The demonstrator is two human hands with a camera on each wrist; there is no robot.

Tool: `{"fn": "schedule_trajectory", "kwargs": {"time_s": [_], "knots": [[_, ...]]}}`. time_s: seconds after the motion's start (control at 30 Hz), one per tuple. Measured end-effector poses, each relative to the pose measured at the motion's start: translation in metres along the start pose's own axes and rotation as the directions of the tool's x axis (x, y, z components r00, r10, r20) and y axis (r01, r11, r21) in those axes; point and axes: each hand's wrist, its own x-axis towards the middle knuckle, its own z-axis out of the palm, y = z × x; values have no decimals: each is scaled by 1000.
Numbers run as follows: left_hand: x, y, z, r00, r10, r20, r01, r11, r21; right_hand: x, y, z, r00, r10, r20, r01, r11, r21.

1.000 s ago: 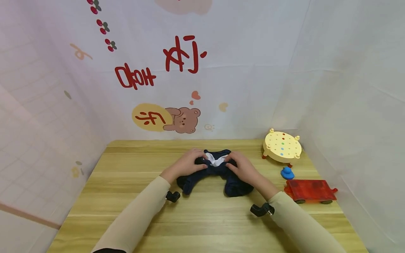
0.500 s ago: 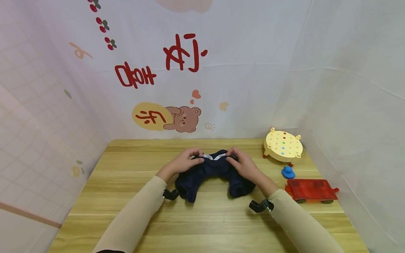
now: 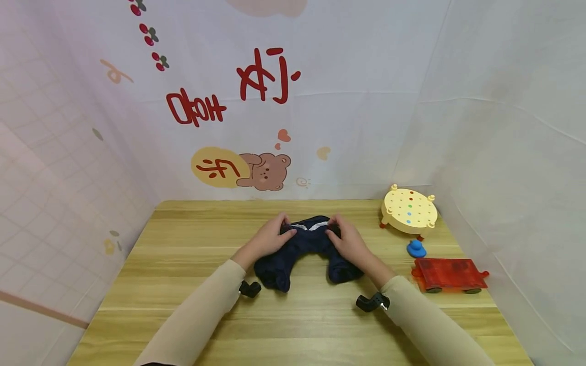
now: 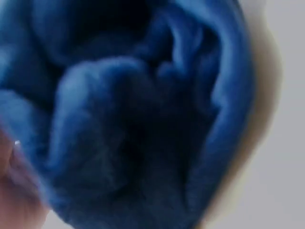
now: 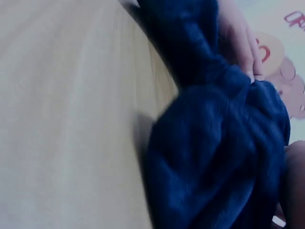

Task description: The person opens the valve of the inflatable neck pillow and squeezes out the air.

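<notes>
A pair of small navy pants [image 3: 308,243] lies near the back of the table, its two legs spread toward me. White lining [image 3: 317,225] shows inside the waist. My left hand [image 3: 270,238] pinches the waist's left side between thumb and fingers. On the right side, my right hand [image 3: 349,243] pinches the same edge. A wide, crumpled leg opening of the pants [image 4: 138,129] fills the left wrist view. In the right wrist view, the pants [image 5: 214,138] bulge above the wood, with the left hand's fingers [image 5: 242,47] on their far side.
A cream pegged toy stool [image 3: 409,211] stands at the back right of the table. In front of it are a blue toy duck [image 3: 416,249] and a red toy wagon [image 3: 450,274]. A printed white cloth [image 3: 357,147] hangs behind the table and along its sides.
Both hands have drawn the pants' waist wider and flatter, so less white lining shows. The left leg has filled out and its end has shifted slightly toward me.
</notes>
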Motion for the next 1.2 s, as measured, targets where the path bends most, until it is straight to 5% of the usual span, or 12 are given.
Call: {"fn": "schedule_trajectory", "kwargs": {"time_s": [0.2, 0.33, 0.43, 0.7, 1.0, 1.13, 1.2], "knots": [[-56, 14, -11, 993, -34, -113, 52, 986, 156, -37, -27, -21, 1000, -7, -20, 5, 995, -95], [-98, 23, -13, 997, -37, -63, 51, 971, 236, -67, -40, -32, 995, 9, 99, 16, 969, -245], [-113, 27, -4, 1000, -29, 2, 27, 950, 312, -80, -42, -32, 979, 27, 204, 43, 941, -335], [-108, 32, 19, 991, -91, 99, 31, 873, 487, -81, -33, -25, 967, 19, 255, 89, 910, -405], [-103, 3, -6, 983, -131, 130, 34, 822, 569, -74, -14, -47, 953, -14, 302, 147, 895, -421], [-106, -3, -20, 969, -133, 208, 6, 853, 522, -73, -11, -57, 930, -23, 366, 186, 890, -417], [-103, -5, -33, 949, -121, 290, -11, 910, 415, -72, -12, -65, 906, -31, 421, 199, 911, -361]]}}
